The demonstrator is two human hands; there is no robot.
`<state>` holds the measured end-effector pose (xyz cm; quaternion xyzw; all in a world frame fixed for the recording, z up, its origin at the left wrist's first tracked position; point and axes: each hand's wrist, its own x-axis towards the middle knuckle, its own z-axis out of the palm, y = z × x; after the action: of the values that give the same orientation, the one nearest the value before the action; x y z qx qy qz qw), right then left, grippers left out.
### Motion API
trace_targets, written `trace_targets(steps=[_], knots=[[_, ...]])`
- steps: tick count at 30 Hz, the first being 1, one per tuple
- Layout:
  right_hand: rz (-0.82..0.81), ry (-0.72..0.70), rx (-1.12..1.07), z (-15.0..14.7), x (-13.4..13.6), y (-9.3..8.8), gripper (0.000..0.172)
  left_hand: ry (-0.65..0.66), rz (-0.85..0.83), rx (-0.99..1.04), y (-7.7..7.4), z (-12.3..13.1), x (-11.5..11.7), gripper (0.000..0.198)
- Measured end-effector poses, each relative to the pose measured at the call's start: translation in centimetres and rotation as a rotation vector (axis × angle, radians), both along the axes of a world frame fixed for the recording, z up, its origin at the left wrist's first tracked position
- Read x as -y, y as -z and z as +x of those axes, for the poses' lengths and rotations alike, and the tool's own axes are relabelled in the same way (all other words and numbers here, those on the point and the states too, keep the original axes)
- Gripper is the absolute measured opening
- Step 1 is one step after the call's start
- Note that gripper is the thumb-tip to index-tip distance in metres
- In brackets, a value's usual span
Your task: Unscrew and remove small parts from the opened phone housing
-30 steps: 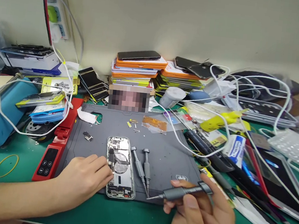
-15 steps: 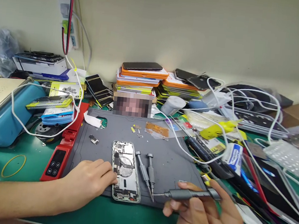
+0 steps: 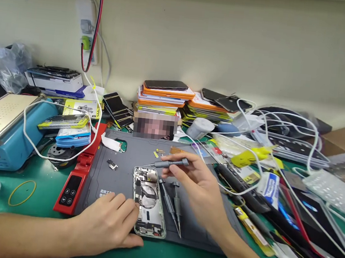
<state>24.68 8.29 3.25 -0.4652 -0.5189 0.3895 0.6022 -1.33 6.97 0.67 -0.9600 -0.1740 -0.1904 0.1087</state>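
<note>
Swung up since the earlier frame, from the phone's four o'clock to about its one: the right hand [image 3: 196,178] with a driver [image 3: 171,163], fingers closed round the handle, tip towards nine. The opened phone [image 3: 159,216] lies on the mat's [image 3: 120,183] six-o'clock side. The left hand [image 3: 114,217] touches its nine-o'clock edge; whether it pinches, I cannot tell. A dropped tip could scratch bare parts; too light a left hand might let the phone skid. Counted: one phone, three drivers, two lying at three o'clock, one loose part [image 3: 112,164] at ten.
</note>
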Motion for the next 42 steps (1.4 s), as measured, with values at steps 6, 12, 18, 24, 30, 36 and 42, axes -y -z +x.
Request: trace_targets(steps=[6,12,18,24,30,36,42], knots=[[-0.071,-0.148,0.076,-1.0,0.2,0.8,0.027,0.013,0.031,0.009,-0.1,0.2,0.0,0.055],[-0.077,-0.22,0.133,-1.4,0.2,0.9,0.021,0.001,0.022,0.052,-0.3,0.4,-0.5,0.055],[-0.097,-0.242,0.148,-0.9,0.7,1.6,0.021,-0.04,0.013,0.043,-0.5,0.8,-0.4,0.051],[-0.088,-0.017,-0.199,1.2,-0.7,0.2,0.027,-0.098,0.036,0.019,-0.5,1.2,-0.4,0.05],[-0.333,0.091,-0.478,2.3,-1.0,-1.0,0.06,-0.122,0.038,-0.003,-0.7,1.4,-0.6,0.044],[-0.434,-0.058,-0.444,0.3,0.9,-0.8,0.065,-0.075,0.053,-0.048,-1.4,1.1,-0.7,0.037],[-0.457,-0.184,-0.37,-0.9,1.8,0.1,0.059,-0.053,0.065,-0.053,-1.3,0.9,-0.8,0.036]])
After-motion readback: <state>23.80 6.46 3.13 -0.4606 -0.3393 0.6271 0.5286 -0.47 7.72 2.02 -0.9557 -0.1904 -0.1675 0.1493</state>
